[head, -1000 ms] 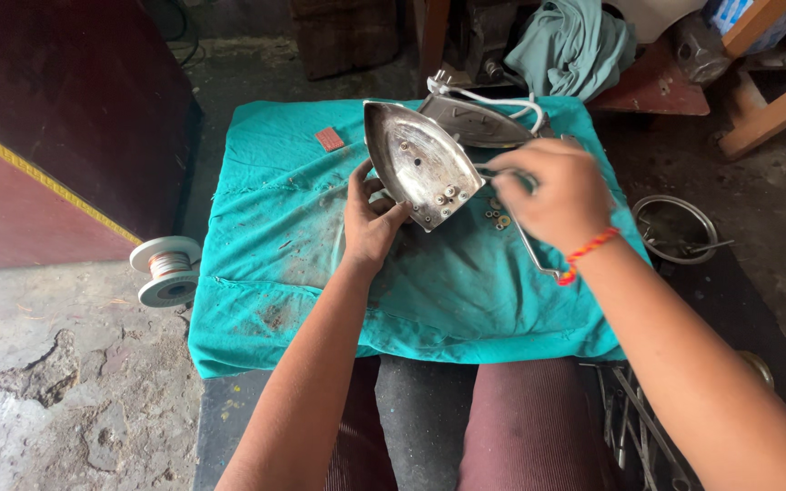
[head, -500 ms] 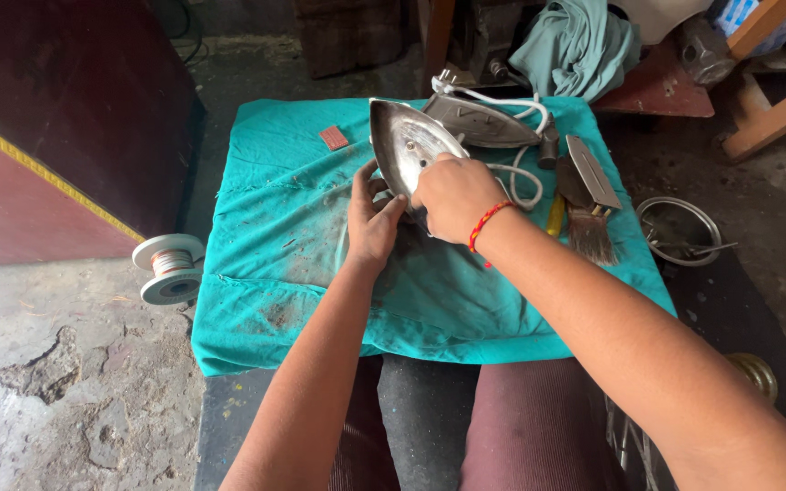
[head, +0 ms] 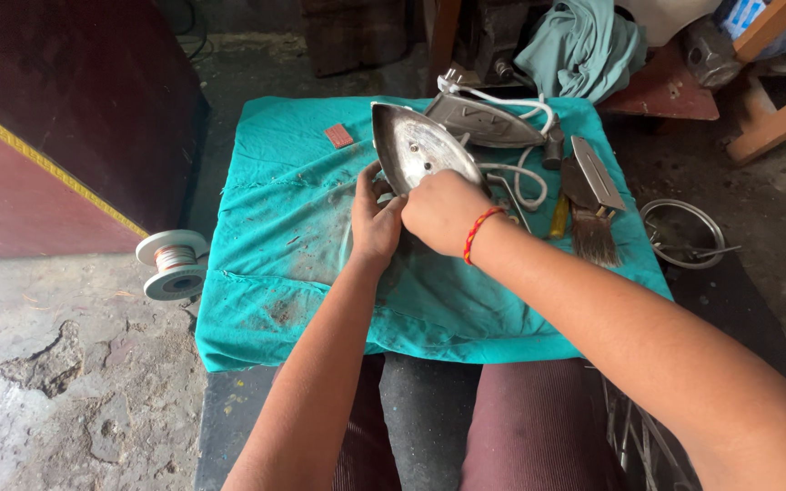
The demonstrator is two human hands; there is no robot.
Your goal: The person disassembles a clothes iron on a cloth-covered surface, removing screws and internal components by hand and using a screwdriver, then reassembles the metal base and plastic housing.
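Both hands on the iron soleplate [head: 416,150], which stands tilted on edge near the middle of the bench [head: 256,300], metal underside facing the camera, pointed tip up and to the left. The bench is covered by a teal cloth [head: 302,227], stained.

Left hand [head: 375,223]: at the soleplate's lower left edge, fingers [head: 367,186] curled up against the rim. Clamped on it or just bracing, can't tell.

Right hand [head: 443,211]: over the soleplate's lower part, fingers folded together in front of it; the back of the hand hides the grip, so contact is clear but the exact hold is not. Red and yellow thread band [head: 479,232] on that wrist.

Around it:
- Iron body [head: 484,123] lies just behind the soleplate, white cord [head: 525,177] looped beside it, plug [head: 448,84] at the far bench edge.
- Brush [head: 593,232] and a flat metal piece [head: 593,173] to the right, on the cloth.
- Small reddish block [head: 339,135] on the cloth, far left of the soleplate.
- Wire spool [head: 173,262] on the floor, left of the bench.
- Metal bowl [head: 684,232] on the floor, right of the bench.
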